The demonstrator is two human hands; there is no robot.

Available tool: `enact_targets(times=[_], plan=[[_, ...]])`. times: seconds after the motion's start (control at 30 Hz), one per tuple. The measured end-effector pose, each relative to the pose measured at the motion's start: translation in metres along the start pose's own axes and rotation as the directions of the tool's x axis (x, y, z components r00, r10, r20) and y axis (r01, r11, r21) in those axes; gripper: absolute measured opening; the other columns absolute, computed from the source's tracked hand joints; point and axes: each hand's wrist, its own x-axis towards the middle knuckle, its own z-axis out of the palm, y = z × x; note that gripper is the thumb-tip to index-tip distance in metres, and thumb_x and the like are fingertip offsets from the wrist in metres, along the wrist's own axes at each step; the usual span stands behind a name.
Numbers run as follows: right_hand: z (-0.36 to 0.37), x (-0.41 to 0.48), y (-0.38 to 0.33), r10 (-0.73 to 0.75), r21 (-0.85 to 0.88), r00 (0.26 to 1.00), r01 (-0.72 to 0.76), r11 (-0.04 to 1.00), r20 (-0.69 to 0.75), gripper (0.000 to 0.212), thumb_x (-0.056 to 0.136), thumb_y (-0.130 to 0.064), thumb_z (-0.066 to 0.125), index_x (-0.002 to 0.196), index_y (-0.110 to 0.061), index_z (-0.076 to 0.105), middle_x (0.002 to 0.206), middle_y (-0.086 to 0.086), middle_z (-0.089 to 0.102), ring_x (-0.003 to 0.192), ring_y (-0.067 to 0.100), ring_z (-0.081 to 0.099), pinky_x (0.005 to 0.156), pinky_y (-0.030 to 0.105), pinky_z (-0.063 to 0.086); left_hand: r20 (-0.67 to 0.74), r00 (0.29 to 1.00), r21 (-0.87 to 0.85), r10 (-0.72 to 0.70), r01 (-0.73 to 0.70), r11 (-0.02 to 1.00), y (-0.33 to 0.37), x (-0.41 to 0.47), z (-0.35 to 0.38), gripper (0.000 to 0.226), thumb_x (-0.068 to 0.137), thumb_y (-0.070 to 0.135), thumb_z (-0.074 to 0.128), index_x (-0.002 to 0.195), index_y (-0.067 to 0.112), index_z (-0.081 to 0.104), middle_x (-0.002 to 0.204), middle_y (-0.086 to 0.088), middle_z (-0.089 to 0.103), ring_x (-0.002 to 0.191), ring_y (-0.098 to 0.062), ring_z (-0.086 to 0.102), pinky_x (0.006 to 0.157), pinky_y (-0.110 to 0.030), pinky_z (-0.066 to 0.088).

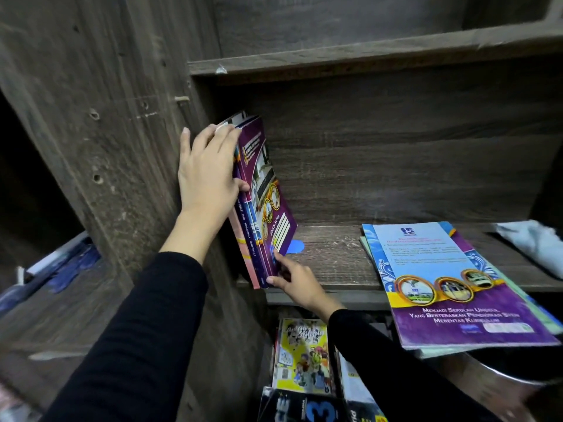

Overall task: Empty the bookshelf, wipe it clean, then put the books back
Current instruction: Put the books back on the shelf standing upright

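**A:** What did the dark brown wood-grain bookshelf [335,260] hold?

**B:** On the middle shelf, a few thin softcover books [265,190] stood on end at the far left, leaning against the side wall, with a purple cover facing out. A small blue scrap [295,246] lay on the board just behind them. To the right, well apart, a flat stack of booklets [457,284] topped by a purple and light-blue cover overhung the front edge. A pale blue cloth [533,242] sat at the far right. The shelf above looked bare as far as I could see.

**A:** And lower down?

**B:** The compartment beneath had a yellow cartoon-covered comic [301,354] and a black book with a big blue "3" [304,409], both partly hidden by a black sleeve.

**A:** Where were the hands?

**B:** The left hand [210,169] lay over the spines of the standing books, fingers reaching their top edges and thumb against the purple one, grasping them. The right hand [300,284] pinched that purple cover's lower front corner at the shelf edge.
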Motion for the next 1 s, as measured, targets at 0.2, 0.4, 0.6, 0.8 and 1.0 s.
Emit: enact_targets(times=[0.2, 0.4, 0.6, 0.8, 1.0], plan=[[-0.019, -0.015, -0.009, -0.014, 0.008, 0.997, 0.014, 1.0, -0.08, 0.053, 0.089, -0.023, 0.066, 0.137, -0.011, 0.046, 0.125, 0.003, 0.058, 0.113, 0.015, 0.055, 0.095, 0.024, 0.042, 0.09, 0.995, 0.091, -0.032, 0.024, 0.996, 0.014, -0.013, 0.0, 0.093, 0.087, 0.031, 0.064, 0.151, 0.009, 0.0, 0.159, -0.01, -0.001, 0.146, -0.029, -0.005, 0.116, -0.047, -0.002], [-0.094, -0.051, 0.01, -0.12, -0.29, 0.903, -0.005, 0.957, -0.412, 0.027, 0.092, -0.018, 0.057, 0.115, -0.004, 0.059, 0.114, 0.014, 0.06, 0.11, 0.029, 0.054, 0.09, 0.032, 0.039, -0.03, 0.999, -0.049, 0.022, -0.023, 0.999, 0.066, -0.04, 0.023, 0.071, 0.087, 0.025, 0.056, 0.148, 0.007, 0.026, 0.155, -0.01, 0.023, 0.144, -0.031, 0.015, 0.111, -0.052, -0.004], [-0.175, -0.108, 0.047, 0.059, -0.445, 0.808, -0.383, 0.81, -0.587, 0.034, 0.096, -0.028, 0.05, 0.121, -0.006, 0.052, 0.122, 0.013, 0.05, 0.118, 0.031, 0.046, 0.092, 0.038, 0.036, 0.382, 0.922, -0.378, -0.059, 0.214, 0.901, 0.156, -0.071, 0.047, 0.034, 0.097, 0.025, 0.039, 0.123, 0.012, 0.057, 0.119, -0.013, 0.062, 0.111, -0.032, 0.057, 0.089, -0.038, 0.043], [-0.217, -0.154, 0.076, 0.39, -0.343, 0.63, -0.731, 0.59, -0.671, 0.064, 0.092, -0.056, 0.046, 0.131, -0.006, 0.04, 0.135, 0.016, 0.039, 0.127, 0.035, 0.037, 0.098, 0.044, 0.038, 0.804, 0.592, -0.28, -0.045, 0.446, 0.85, 0.218, -0.103, 0.075, 0.044, 0.1, 0.035, 0.036, 0.123, 0.002, 0.054, 0.127, -0.023, 0.055, 0.118, -0.038, 0.051, 0.093, -0.037, 0.043], [-0.223, -0.17, 0.087, 0.5, -0.325, 0.604, -0.778, 0.538, -0.62, 0.086, 0.082, -0.071, 0.048, 0.133, -0.003, 0.035, 0.137, 0.018, 0.038, 0.13, 0.035, 0.036, 0.1, 0.044, 0.038, 0.875, 0.483, -0.283, -0.028, 0.558, 0.781, 0.243, -0.12, 0.106, 0.056, 0.097, 0.048, 0.039, 0.117, -0.001, 0.058, 0.124, -0.022, 0.058, 0.115, -0.035, 0.054, 0.087, -0.034, 0.044]])
